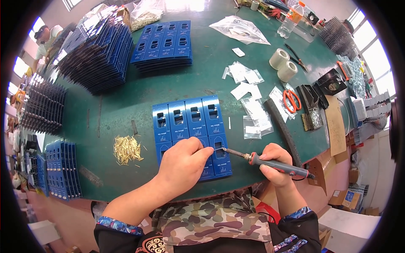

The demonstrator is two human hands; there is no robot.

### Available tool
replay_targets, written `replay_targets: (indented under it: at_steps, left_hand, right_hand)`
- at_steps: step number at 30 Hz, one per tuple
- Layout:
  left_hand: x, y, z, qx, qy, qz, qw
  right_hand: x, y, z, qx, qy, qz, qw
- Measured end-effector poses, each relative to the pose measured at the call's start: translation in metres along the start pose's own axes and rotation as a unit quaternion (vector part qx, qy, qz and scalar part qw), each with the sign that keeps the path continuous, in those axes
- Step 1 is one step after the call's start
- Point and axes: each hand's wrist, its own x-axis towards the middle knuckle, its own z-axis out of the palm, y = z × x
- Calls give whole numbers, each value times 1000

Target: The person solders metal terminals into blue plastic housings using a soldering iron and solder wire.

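Observation:
A blue circuit board panel [172,134] with rows of dark cut-outs lies on the green table in front of me. My right hand [276,163] grips a grey soldering iron [284,168] like a pen, its metal tip touching or just above a cut-out at the panel's right side. My left hand [185,162] rests over the panel's lower left part and hides some of it. Thumb and forefinger pinch a short visible length of thin solder wire [217,149], whose end meets the iron's tip. Left of the panel lies a pile of small gold pins [127,150].
Stacked blue panels [162,46] stand at the back, beside a taller stack [95,55]. More stacks line the left edge. To the right are small plastic bags [255,114], orange-handled scissors [291,101], a dark bar [282,130], tape rolls [287,71] and a bottle [291,20].

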Motion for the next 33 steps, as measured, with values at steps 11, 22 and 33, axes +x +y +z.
replay_targets:
  at_steps: [11,22,33]
  left_hand:
    - [0,1,-2,10,-11,5,1000]
    - [-18,28,-16,-148,5,-6,989]
    - [-35,40,-7,-230,18,-22,973]
  right_hand:
    - [-2,-1,-1,8,1,11,1000]
    - [-12,-11,17,123,70,54,988]
    - [6,-23,63,-11,-28,-39,999]
